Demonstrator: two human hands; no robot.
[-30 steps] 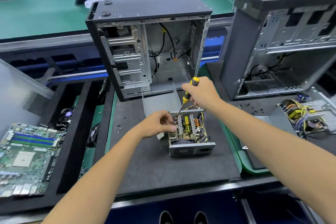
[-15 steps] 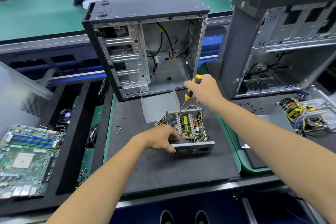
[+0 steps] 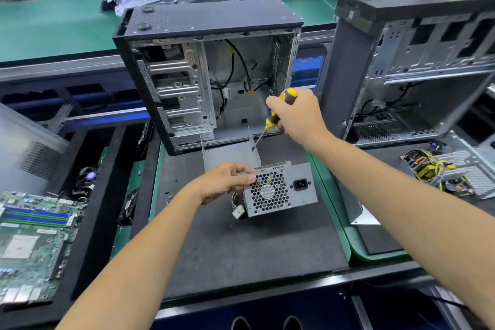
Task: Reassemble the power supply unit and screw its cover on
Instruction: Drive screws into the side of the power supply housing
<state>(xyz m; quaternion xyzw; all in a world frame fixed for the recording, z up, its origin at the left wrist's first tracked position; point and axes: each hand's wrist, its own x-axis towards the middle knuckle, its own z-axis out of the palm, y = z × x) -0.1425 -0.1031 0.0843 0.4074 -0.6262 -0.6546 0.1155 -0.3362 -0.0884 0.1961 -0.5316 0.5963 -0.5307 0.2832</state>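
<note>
The grey power supply unit (image 3: 289, 190) is tipped up on the dark mat, its honeycomb fan grille and power socket facing me. My left hand (image 3: 227, 179) grips its upper left corner. A white connector (image 3: 238, 212) on its cables hangs out below. The bent grey metal cover (image 3: 230, 151) stands on the mat just behind the unit. My right hand (image 3: 297, 115) holds a yellow and black screwdriver (image 3: 270, 122) above the cover, tip pointing down and left, clear of the unit.
An open black computer case (image 3: 209, 72) stands behind the mat, a second open case (image 3: 417, 67) at the right. Another opened power supply (image 3: 444, 174) lies at the far right. A motherboard (image 3: 32, 236) rests in the left tray. Loose screws (image 3: 168, 194) dot the mat (image 3: 241, 249).
My left hand has tipped the unit up, so the fan grille faces me instead of the open circuit board. My right hand has lifted the screwdriver up and away from it.
</note>
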